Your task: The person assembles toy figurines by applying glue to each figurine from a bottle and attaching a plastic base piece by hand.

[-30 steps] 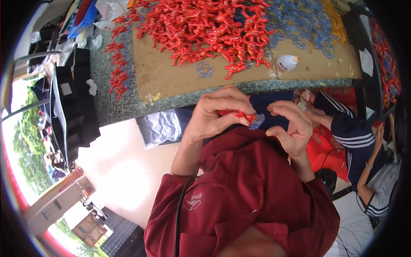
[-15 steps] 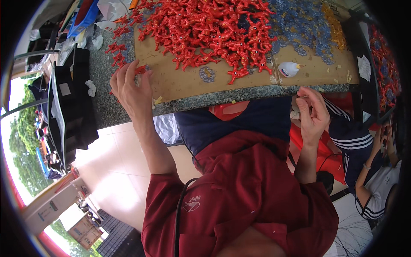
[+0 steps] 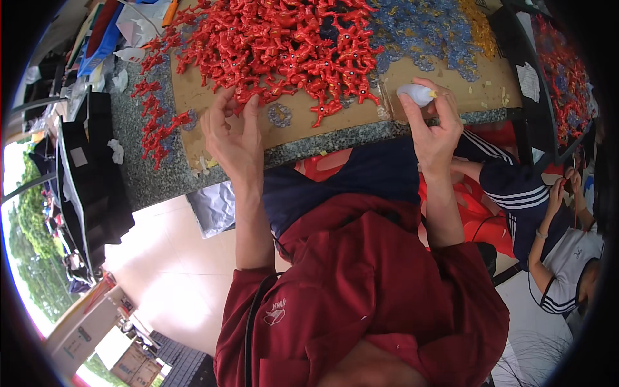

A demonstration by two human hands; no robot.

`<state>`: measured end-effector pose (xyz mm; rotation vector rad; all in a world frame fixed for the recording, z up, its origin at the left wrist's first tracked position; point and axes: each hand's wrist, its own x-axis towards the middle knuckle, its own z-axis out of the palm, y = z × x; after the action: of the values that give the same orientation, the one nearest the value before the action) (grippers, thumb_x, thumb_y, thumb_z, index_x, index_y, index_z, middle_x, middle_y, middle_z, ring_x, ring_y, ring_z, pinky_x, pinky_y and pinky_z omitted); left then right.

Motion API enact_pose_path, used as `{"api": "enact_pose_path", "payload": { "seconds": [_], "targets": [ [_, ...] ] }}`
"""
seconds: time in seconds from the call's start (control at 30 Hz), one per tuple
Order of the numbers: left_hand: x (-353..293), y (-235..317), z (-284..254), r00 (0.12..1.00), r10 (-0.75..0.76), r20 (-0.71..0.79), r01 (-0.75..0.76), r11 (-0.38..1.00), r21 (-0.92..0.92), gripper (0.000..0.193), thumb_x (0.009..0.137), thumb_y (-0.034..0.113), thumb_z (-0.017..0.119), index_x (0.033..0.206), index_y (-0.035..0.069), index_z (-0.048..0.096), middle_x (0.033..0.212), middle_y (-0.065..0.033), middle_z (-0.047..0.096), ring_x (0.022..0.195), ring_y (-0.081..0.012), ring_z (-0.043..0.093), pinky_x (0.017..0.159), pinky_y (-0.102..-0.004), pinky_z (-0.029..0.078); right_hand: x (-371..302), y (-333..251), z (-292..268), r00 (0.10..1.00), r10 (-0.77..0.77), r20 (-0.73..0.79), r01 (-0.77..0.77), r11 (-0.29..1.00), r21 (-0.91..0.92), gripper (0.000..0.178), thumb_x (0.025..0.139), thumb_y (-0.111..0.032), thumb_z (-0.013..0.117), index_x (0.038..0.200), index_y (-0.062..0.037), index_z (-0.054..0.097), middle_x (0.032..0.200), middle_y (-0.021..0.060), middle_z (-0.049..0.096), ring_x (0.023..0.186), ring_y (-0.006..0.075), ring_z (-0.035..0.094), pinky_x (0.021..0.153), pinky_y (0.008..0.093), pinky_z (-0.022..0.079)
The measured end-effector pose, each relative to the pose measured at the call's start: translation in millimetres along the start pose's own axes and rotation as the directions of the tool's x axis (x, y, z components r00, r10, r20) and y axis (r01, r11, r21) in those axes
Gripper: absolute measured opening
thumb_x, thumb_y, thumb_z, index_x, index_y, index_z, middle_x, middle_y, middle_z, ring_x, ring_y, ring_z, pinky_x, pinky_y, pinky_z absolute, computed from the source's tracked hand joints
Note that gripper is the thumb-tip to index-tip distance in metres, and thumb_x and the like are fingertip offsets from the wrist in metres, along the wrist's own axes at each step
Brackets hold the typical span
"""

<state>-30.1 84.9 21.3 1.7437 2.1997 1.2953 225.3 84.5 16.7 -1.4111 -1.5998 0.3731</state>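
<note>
My left hand (image 3: pixel 233 138) is at the near edge of a heap of red plastic toy figures (image 3: pixel 277 45). Its curled fingers and thumb close around one red toy figure (image 3: pixel 241 104), partly hidden by the hand. A small white squeeze bottle (image 3: pixel 419 95) with a yellow tip is gripped by my right hand (image 3: pixel 438 126), just above the cardboard. Between the hands, a clear disc-shaped piece (image 3: pixel 279 115) lies flat on the cardboard sheet (image 3: pixel 300 132). Several red figures (image 3: pixel 155 122) are spread out on the speckled tabletop to the left, the nearest with a clear piece attached.
Clear bluish pieces (image 3: pixel 422 32) and orange-yellow ones (image 3: pixel 478 32) cover the cardboard's far right. A black crate (image 3: pixel 553 84) of red figures stands at the right, near a co-worker (image 3: pixel 554 238). Black bags (image 3: pixel 87 174) hang left. Crumpled tissue (image 3: pixel 116 151) lies by the table edge.
My left hand has let go of a red figure on the left and moved right to the heap. My right hand has come up from the table edge and taken the bottle. The view has shifted slightly.
</note>
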Motion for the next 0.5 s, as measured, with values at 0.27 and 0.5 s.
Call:
{"api": "enact_pose_path", "payload": {
  "seconds": [0.27,0.5],
  "targets": [
    [-50,53,-12,0.924,-0.134,0.359,0.371,0.552,-0.747,0.018,0.072,-0.006,0.067,0.088,-0.003,0.059,0.098,-0.0093,0.058,0.089,-0.0132,0.059,0.074,-0.0218,0.05,-29,-41,-5,0.944,0.218,0.248,-0.328,0.705,0.629,0.031,0.078,-0.005,0.064,0.106,0.0006,0.052,0.092,0.0049,0.059,0.079,0.0083,0.054,0.069,0.021,0.044],
    [-78,68,-6,0.769,-0.041,0.638,0.569,0.5,-0.654,0.02,0.079,0.002,0.062,0.097,-0.006,0.058,0.094,-0.0094,0.059,0.09,-0.0138,0.059,0.075,-0.0242,0.051,-28,-48,4,0.961,-0.005,0.276,-0.129,0.875,0.467,0.026,0.07,-0.007,0.069,0.094,-0.0038,0.062,0.087,0.0078,0.06,0.076,0.0167,0.057,0.066,0.027,0.046]
  ]
}}
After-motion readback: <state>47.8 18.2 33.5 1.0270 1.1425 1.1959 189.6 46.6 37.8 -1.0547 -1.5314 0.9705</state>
